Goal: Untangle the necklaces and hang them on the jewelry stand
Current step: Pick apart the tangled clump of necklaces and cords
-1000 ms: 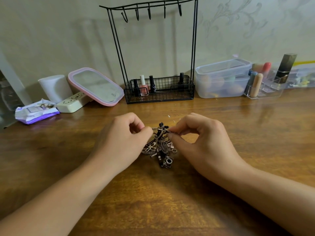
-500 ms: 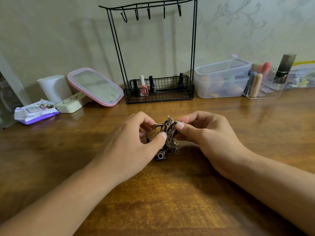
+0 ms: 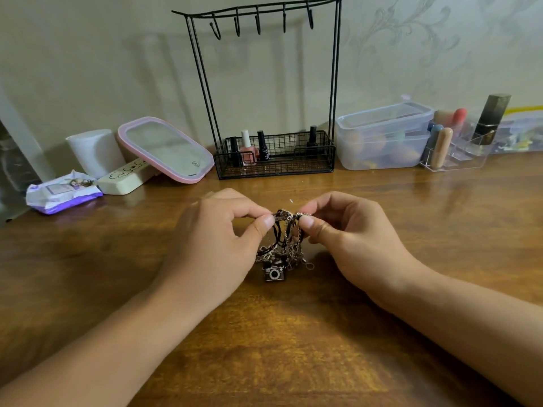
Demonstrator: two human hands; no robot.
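Note:
A tangled bunch of necklaces, black cords and silver chains, hangs between my hands just above the wooden table. A small camera-shaped pendant dangles at its bottom, near the tabletop. My left hand pinches the left side of the bunch's top between thumb and forefinger. My right hand pinches the right side the same way. The black wire jewelry stand rises against the wall behind, its several top hooks bare.
Nail polish bottles stand in the stand's wire basket. To the left are a pink-framed mirror, a white cylinder, a cream case and a wipes pack. To the right sit clear plastic boxes and a cosmetics organiser.
The tangle lay on the table a second ago; both hands have lifted it and pulled its top apart, so the cords hang down and the camera pendant dangles free.

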